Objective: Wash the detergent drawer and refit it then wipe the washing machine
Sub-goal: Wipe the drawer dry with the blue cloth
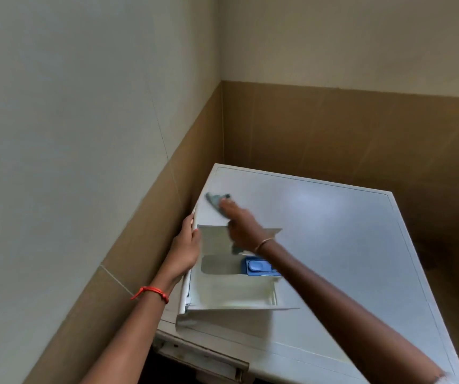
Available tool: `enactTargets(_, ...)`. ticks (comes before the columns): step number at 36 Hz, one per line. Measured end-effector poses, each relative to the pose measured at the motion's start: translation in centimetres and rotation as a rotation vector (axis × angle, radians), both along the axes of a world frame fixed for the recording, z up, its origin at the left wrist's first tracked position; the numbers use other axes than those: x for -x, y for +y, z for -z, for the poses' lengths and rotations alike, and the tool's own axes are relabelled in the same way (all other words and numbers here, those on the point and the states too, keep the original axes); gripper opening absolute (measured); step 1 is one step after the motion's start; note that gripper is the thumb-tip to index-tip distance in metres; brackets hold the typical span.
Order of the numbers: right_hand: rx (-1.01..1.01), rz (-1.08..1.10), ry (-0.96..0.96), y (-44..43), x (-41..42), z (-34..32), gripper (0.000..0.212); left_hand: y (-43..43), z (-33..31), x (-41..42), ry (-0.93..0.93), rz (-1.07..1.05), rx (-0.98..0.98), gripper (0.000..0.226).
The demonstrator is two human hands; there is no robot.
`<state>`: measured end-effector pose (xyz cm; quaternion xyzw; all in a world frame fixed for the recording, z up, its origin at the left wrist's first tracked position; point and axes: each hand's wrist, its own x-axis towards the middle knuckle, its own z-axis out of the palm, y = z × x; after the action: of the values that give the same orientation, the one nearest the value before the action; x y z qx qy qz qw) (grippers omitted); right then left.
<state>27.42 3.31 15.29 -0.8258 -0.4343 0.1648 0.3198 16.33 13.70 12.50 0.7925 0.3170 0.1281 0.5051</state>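
Note:
The white detergent drawer (231,292) with a blue insert (258,266) lies on the left part of the washing machine's white top (333,231). My left hand (186,248) grips the drawer's left front panel. My right hand (240,223) reaches over the drawer and presses a blue-grey cloth (215,199) on the machine's top near its far left corner. The right hand and cloth are blurred. The empty drawer slot (195,353) shows at the machine's front left, below the drawer.
The machine stands in a corner. A wall with a brown tiled lower band (145,231) runs close along its left side, and another wall (333,128) stands behind it. Brown floor (455,273) lies to the right.

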Motion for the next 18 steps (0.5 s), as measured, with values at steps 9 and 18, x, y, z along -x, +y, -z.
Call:
enactTargets(9,0.112,-0.204,0.116,2.5,-0.6,1.8,0.038,-0.7,0.4,-0.1,-0.058,-0.014,-0.081,0.042)
enactTargets(18,0.201,-0.247,-0.167,4.1,-1.3,2.8,0.036,-0.8,0.4,0.1,0.017,-0.019,-0.105,0.043)
